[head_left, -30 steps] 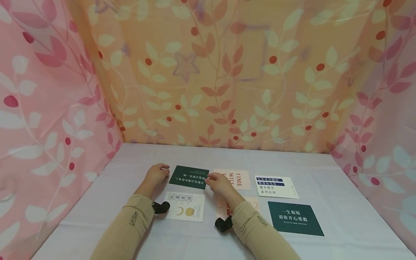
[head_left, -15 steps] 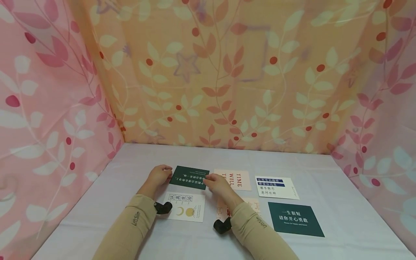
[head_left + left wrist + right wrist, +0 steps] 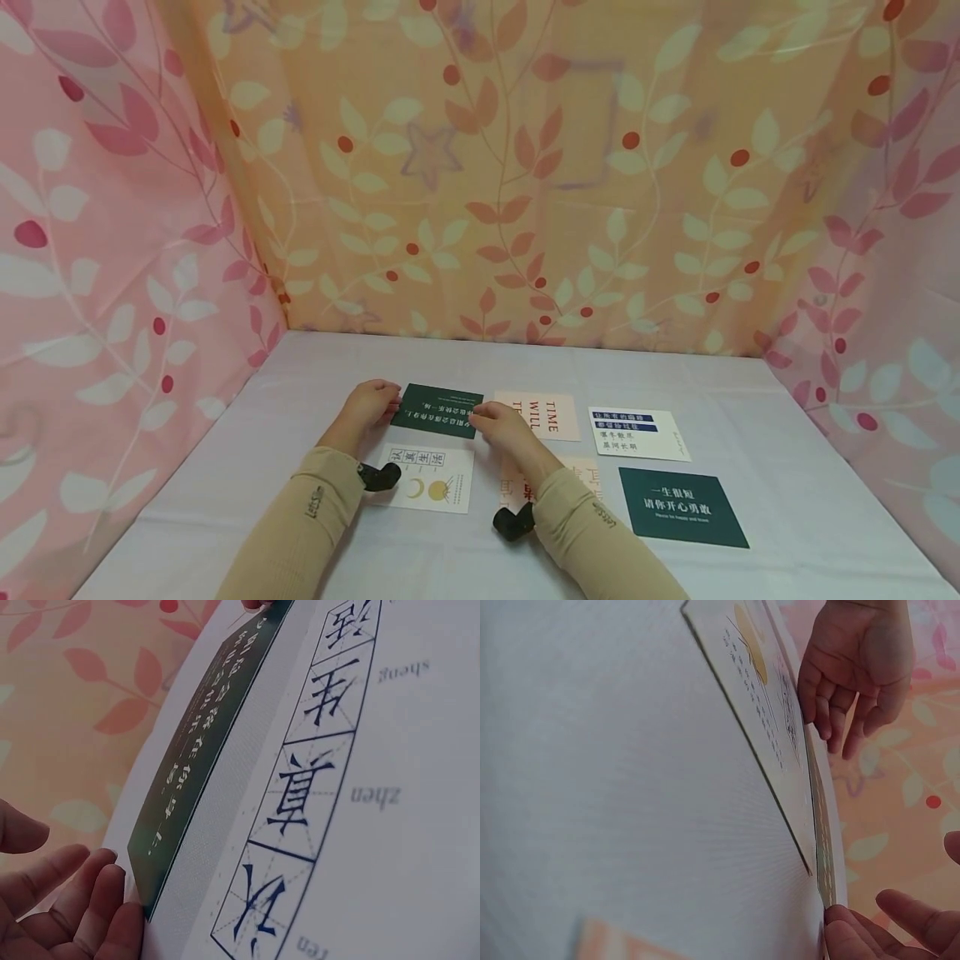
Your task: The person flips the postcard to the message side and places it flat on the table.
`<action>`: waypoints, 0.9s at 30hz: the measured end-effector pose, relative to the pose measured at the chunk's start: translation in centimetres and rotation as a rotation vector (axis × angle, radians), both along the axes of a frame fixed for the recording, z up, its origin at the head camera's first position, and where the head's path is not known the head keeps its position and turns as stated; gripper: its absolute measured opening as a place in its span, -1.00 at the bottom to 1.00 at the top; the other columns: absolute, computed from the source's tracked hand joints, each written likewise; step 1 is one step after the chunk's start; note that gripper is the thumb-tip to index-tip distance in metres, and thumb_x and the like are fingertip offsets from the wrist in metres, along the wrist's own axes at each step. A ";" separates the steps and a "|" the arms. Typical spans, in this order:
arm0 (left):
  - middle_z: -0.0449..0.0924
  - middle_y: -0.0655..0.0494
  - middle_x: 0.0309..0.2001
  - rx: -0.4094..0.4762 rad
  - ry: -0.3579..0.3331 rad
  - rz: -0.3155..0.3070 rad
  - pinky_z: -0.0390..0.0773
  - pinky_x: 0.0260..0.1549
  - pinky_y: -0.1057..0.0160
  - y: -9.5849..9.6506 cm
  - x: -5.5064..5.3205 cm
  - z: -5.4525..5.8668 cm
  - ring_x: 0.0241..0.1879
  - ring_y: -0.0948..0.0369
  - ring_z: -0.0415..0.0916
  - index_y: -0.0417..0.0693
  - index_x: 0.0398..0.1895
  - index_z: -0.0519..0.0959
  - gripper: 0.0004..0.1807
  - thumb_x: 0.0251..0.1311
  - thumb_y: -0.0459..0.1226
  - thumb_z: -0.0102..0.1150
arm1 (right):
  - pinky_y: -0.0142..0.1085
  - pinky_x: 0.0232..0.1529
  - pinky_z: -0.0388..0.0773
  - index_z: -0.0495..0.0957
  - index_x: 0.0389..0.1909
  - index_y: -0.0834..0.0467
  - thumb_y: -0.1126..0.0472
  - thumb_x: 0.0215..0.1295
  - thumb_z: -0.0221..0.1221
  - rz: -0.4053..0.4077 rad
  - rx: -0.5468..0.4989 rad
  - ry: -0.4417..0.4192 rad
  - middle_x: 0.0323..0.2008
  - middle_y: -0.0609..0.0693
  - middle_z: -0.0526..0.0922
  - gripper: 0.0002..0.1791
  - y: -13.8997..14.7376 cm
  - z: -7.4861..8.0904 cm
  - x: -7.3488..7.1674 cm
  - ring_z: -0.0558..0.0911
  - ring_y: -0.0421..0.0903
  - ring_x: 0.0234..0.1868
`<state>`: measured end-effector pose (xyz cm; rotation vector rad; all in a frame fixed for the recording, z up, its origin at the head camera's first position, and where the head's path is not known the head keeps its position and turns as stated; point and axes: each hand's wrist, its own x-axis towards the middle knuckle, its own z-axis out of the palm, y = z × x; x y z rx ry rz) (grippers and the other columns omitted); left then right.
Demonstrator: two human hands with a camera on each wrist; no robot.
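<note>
A dark green card (image 3: 437,408) with white writing lies on the white cloth, between my two hands. At its left edge, the fingertips of my left hand (image 3: 369,407) touch it, and in the left wrist view the thumb of this hand (image 3: 67,915) stands apart from the loosely bent fingers. My right hand (image 3: 508,427) has its fingertips on the card's right end. The right wrist view shows those fingers (image 3: 840,930) against the card's edge, with other digits spread away. Nearer to me lies a white card (image 3: 431,483) with a moon and sun, partly behind a black wrist camera.
Right of the green card lies a cream card (image 3: 555,417) with red letters. A peach card (image 3: 581,475) is partly hidden under my right wrist. Farther right are a white card (image 3: 645,442) with blue bands and another green card (image 3: 686,508). Patterned curtains (image 3: 480,208) enclose the table.
My left hand has moved slightly right, up to the green card's left edge. My right hand has shifted a little left over its right end. The cards look unmoved.
</note>
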<state>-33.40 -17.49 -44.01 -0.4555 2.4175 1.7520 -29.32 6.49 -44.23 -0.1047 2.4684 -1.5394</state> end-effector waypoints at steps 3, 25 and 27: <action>0.51 -0.10 -0.17 0.027 -0.002 0.013 0.50 -0.33 0.30 0.0 0.0 0.0 -0.22 0.12 0.45 -0.23 -0.03 0.48 -0.69 0.30 -0.23 -0.09 | -0.08 -0.05 0.47 0.49 0.01 0.11 0.01 0.27 0.08 -0.001 -0.005 0.000 -0.05 0.03 0.55 -0.63 0.0 -0.1 0.0 0.54 -0.04 -0.12; 0.52 -0.11 -0.14 0.027 -0.004 0.000 0.46 -0.41 0.30 -0.1 0.2 -0.1 -0.24 0.12 0.47 -0.22 0.04 0.46 -0.68 0.27 -0.31 -0.11 | -0.10 -0.07 0.48 0.50 0.00 0.10 0.01 0.28 0.07 0.001 -0.003 0.006 -0.06 0.02 0.56 -0.64 0.1 -0.2 -0.2 0.55 -0.04 -0.14; 0.53 -0.09 -0.17 0.010 -0.002 0.001 0.45 -0.44 0.32 -0.1 0.2 -0.2 -0.28 0.15 0.46 -0.20 0.04 0.46 -0.67 0.23 -0.33 -0.09 | -0.10 -0.07 0.48 0.50 0.00 0.10 0.01 0.28 0.07 -0.002 -0.001 0.005 -0.06 0.02 0.56 -0.64 0.1 -0.2 -0.2 0.55 -0.04 -0.15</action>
